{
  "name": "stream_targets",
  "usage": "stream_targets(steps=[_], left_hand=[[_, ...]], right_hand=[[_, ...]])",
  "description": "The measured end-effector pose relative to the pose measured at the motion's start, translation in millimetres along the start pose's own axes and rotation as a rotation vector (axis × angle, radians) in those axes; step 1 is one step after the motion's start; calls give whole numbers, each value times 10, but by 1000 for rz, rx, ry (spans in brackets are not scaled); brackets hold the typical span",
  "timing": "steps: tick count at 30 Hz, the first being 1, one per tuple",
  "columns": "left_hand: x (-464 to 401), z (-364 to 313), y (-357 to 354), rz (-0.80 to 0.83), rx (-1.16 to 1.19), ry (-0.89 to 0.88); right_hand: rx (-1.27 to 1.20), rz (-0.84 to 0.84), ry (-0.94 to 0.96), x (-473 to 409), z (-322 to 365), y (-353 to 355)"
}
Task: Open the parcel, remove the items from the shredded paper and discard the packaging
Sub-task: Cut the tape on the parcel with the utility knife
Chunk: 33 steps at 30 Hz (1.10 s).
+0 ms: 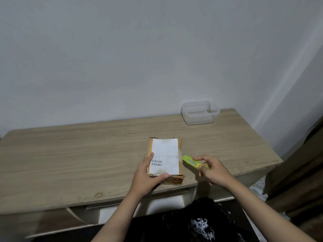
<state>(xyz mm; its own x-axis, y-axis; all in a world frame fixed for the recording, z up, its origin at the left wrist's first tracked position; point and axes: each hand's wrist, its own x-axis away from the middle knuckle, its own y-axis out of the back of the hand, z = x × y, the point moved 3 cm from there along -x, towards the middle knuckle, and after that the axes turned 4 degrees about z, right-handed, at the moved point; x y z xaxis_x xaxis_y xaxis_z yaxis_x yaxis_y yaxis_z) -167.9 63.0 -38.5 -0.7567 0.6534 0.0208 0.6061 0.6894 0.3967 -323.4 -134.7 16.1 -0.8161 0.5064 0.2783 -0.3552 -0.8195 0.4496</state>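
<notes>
Left hand (148, 173) grips parcel (165, 158); cutter (195, 162) beside.

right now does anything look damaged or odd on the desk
The parcel looks battered: its cardboard is torn and crumpled at the near end and ragged along the far edge. Nothing else on the desk stands out.

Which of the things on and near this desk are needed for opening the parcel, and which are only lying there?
For the job:
- parcel, still sealed, held by the left hand
- green cutter, on the desk under the right hand
- black bag below with shredded paper, probably for packaging

Lying about:
- clear plastic container, at the back of the desk
</notes>
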Motion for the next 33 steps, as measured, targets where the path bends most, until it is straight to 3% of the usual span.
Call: stream_targets(steps=[6,12,16,19,23,26,30,33], left_hand=[[-13,23,-2,3,-6,-3],[101,-98,-124,-89,-10,-15],[68,-85,-19,-82,8,72],[-205,-102,172,7,-22,71],[-640,-165,319,286,-106,63],[-783,-130,346,342,-108,88],[-716,-79,380,286,-135,100],[-562,15,410,139,-132,135]], right_hand=[[-25,46,17,210,-105,8],[-108,-104,45,279,-125,83],[-133,-124,48,317,-133,79],[-134,-122,54,342,-129,59],[-149,-117,61,358,-118,31],[-156,-127,63,356,-120,24],[-162,-159,77,335,-124,18],[-169,-174,78,308,-117,-4]])
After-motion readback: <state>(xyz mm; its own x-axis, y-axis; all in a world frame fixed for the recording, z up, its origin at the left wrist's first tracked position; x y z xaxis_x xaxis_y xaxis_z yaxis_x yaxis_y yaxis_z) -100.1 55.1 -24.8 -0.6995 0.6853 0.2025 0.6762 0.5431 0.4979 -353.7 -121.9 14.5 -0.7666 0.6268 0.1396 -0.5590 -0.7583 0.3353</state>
